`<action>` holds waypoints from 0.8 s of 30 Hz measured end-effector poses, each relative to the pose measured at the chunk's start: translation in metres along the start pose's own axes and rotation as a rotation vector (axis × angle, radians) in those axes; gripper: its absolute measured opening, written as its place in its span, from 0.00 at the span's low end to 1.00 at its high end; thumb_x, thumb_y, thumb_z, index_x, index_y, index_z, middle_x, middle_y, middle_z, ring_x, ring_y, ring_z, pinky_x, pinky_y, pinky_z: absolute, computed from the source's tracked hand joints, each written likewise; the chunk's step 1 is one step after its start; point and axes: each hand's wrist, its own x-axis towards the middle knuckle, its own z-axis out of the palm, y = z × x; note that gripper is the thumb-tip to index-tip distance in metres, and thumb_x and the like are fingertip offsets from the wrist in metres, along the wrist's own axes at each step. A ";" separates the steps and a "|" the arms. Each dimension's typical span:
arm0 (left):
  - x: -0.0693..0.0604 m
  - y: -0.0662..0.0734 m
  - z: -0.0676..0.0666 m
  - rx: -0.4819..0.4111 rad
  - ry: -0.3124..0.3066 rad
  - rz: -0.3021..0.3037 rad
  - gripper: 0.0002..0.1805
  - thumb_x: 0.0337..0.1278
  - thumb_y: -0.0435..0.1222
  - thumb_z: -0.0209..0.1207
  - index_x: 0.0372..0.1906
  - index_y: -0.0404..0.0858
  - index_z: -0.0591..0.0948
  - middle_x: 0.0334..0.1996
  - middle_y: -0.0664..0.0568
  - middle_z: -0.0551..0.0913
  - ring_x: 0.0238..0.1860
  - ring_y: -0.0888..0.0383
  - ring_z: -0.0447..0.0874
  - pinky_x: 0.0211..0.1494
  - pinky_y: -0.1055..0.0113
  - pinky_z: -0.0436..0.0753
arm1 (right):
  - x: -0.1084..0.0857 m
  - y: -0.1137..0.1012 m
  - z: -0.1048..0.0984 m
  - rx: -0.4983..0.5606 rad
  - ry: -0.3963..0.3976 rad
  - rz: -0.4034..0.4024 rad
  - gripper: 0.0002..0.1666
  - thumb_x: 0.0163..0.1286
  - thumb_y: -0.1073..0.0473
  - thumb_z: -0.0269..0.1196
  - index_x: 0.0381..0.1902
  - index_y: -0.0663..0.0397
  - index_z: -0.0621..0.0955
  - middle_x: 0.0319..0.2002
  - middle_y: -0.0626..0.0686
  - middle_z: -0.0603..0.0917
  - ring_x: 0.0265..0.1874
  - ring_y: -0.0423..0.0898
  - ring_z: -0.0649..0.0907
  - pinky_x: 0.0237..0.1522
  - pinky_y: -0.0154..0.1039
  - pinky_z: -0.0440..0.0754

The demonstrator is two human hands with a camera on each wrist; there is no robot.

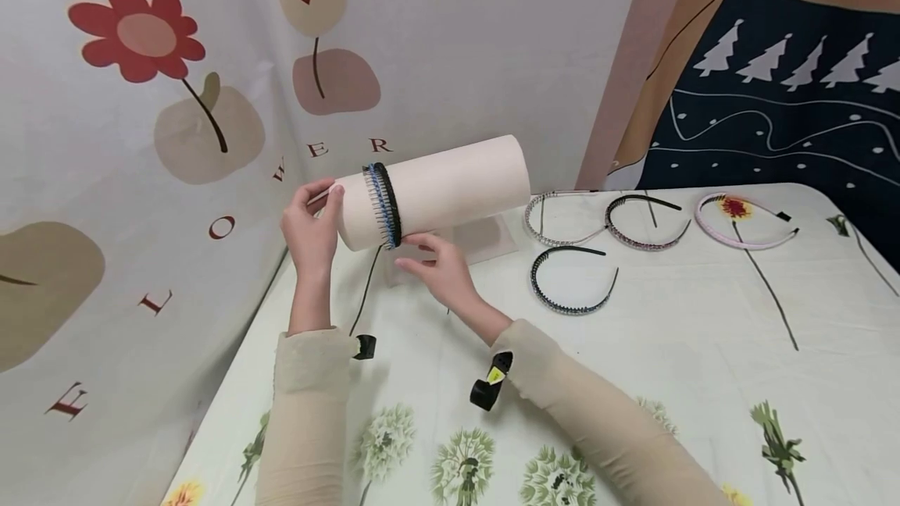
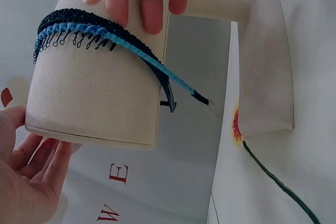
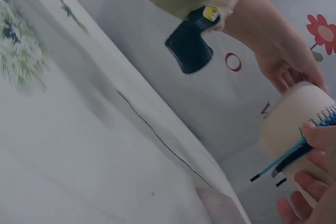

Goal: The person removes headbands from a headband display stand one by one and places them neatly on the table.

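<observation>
A pale cylindrical headband stand [image 1: 457, 186] lies sideways above its flat base [image 1: 485, 240]. Around its left part sit a blue headband [image 1: 380, 205] with thin teeth and a black headband [image 1: 391, 209], side by side; their lower ends hang free below the cylinder in the left wrist view. My left hand [image 1: 312, 233] grips the cylinder's left end, thumb and fingers at the rim. Close to the headbands' lower ends is my right hand [image 1: 446, 272], its fingers extended and spread from the thumb. In the right wrist view, that thumb [image 3: 319, 136] overlaps the blue headband.
On the flower-print tablecloth [image 1: 675, 318], right of the stand, lie a silvery headband [image 1: 534, 230], a dark reddish one [image 1: 633, 243], a pink one [image 1: 752, 244] and a black one with bluish trim [image 1: 562, 307]. A printed curtain [image 1: 450, 37] hangs behind the stand.
</observation>
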 end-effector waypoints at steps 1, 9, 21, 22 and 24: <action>0.000 -0.001 0.000 0.000 0.001 -0.002 0.20 0.66 0.47 0.61 0.56 0.41 0.83 0.59 0.49 0.83 0.59 0.56 0.84 0.67 0.57 0.79 | 0.000 0.000 0.004 0.014 0.026 0.007 0.22 0.66 0.57 0.69 0.56 0.57 0.82 0.58 0.55 0.83 0.60 0.53 0.80 0.58 0.45 0.83; 0.000 -0.001 -0.001 0.002 0.006 -0.001 0.20 0.66 0.48 0.61 0.56 0.42 0.83 0.59 0.49 0.84 0.59 0.56 0.84 0.66 0.57 0.79 | 0.006 0.002 0.022 -0.050 0.210 -0.075 0.15 0.64 0.50 0.70 0.41 0.55 0.88 0.43 0.52 0.88 0.46 0.49 0.86 0.50 0.40 0.84; 0.000 0.001 0.000 0.003 0.006 -0.007 0.20 0.66 0.48 0.61 0.56 0.42 0.83 0.59 0.49 0.84 0.59 0.56 0.84 0.66 0.58 0.79 | 0.008 0.003 0.021 0.019 0.199 -0.114 0.11 0.65 0.52 0.70 0.38 0.55 0.86 0.39 0.52 0.89 0.40 0.46 0.87 0.36 0.28 0.83; 0.000 0.000 0.000 0.002 0.006 -0.005 0.20 0.66 0.47 0.61 0.56 0.41 0.83 0.58 0.49 0.84 0.59 0.56 0.84 0.66 0.58 0.79 | 0.008 0.004 0.020 0.032 0.195 -0.115 0.11 0.65 0.53 0.70 0.38 0.55 0.86 0.39 0.52 0.89 0.40 0.47 0.87 0.36 0.28 0.83; 0.000 -0.001 0.000 0.003 0.006 0.000 0.19 0.66 0.47 0.61 0.55 0.41 0.83 0.58 0.49 0.84 0.59 0.55 0.84 0.66 0.58 0.79 | 0.008 0.005 0.019 0.052 0.190 -0.114 0.10 0.65 0.54 0.70 0.38 0.56 0.86 0.39 0.53 0.88 0.41 0.47 0.87 0.36 0.28 0.82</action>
